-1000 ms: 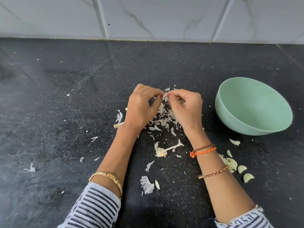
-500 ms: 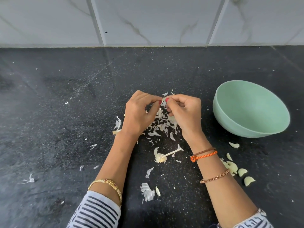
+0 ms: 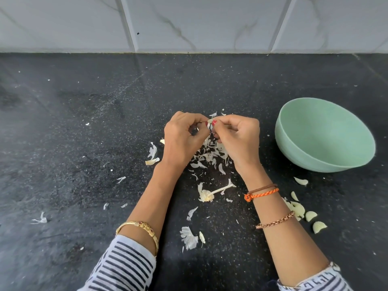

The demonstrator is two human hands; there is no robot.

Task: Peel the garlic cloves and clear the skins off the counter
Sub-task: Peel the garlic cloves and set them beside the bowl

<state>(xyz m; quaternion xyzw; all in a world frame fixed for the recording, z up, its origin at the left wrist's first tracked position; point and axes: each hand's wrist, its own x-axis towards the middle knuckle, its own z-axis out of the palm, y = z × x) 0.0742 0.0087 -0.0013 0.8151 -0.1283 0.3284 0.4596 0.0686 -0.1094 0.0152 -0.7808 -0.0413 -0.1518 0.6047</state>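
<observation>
Above the middle of the black counter (image 3: 84, 122), my left hand (image 3: 182, 141) and my right hand (image 3: 239, 139) meet at the fingertips and pinch one small garlic clove (image 3: 210, 123) between them. A strip of pale skin hangs from the clove. Under the hands lies a heap of loose skins (image 3: 210, 156). A bare garlic stem with its root end (image 3: 212, 193) lies nearer to me. Several peeled cloves (image 3: 302, 211) lie on the counter to the right of my right forearm.
A mint-green bowl (image 3: 323, 135) stands to the right, tilted, its inside showing nothing. More skin scraps are scattered near me (image 3: 189, 238) and at the far left (image 3: 39, 220). A white tiled wall (image 3: 189, 22) closes off the back of the counter.
The hands have stayed together on the clove, fingers shifting slightly as skin comes away. The view has tilted a little; nothing else on the counter moved.
</observation>
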